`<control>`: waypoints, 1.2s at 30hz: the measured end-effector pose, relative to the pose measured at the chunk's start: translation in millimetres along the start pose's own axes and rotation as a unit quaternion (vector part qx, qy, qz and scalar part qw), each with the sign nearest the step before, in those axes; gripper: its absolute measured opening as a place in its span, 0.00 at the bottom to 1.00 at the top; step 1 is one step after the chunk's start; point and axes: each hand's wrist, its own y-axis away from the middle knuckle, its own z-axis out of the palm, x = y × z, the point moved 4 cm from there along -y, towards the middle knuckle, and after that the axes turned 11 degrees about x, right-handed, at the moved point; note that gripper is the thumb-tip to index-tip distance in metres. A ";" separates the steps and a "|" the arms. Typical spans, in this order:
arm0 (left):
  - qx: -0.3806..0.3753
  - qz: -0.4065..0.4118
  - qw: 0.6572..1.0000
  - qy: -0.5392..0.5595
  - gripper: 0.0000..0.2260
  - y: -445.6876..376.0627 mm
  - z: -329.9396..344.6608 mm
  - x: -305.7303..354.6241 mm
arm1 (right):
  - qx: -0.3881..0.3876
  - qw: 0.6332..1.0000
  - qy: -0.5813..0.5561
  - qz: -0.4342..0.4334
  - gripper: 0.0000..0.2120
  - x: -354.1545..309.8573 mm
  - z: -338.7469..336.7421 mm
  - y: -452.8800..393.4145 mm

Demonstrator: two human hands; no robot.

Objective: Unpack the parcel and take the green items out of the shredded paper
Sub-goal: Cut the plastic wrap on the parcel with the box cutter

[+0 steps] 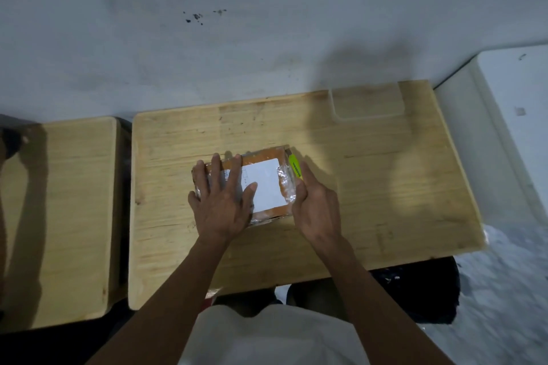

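The left hand lies flat with straight, spread fingers pressing the parcel's top. The right hand grips a yellow-green cutter against the parcel's 3 o'clock edge. The tape-wrapped, white-labelled parcel sits mid-table; a second table stands at 9 o'clock.

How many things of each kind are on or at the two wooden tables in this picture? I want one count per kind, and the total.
Wooden tables: 2, the large table and the small table
Parcel: 1
Yellow-green cutter: 1
Hands: 2, the left hand flat on the parcel, the right hand holding the cutter
Total: 6
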 end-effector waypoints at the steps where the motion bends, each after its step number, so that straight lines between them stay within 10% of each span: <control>1: 0.000 0.002 1.000 0.000 0.30 0.0 0.0 0.1 | 0.002 1.000 0.005 -0.005 0.24 -2.1 -0.5 -0.5; 36: -0.012 -0.006 1.000 0.007 0.30 0.1 -1.1 1.6 | -0.032 0.997 0.071 0.000 0.28 -24.5 -13.0 0.2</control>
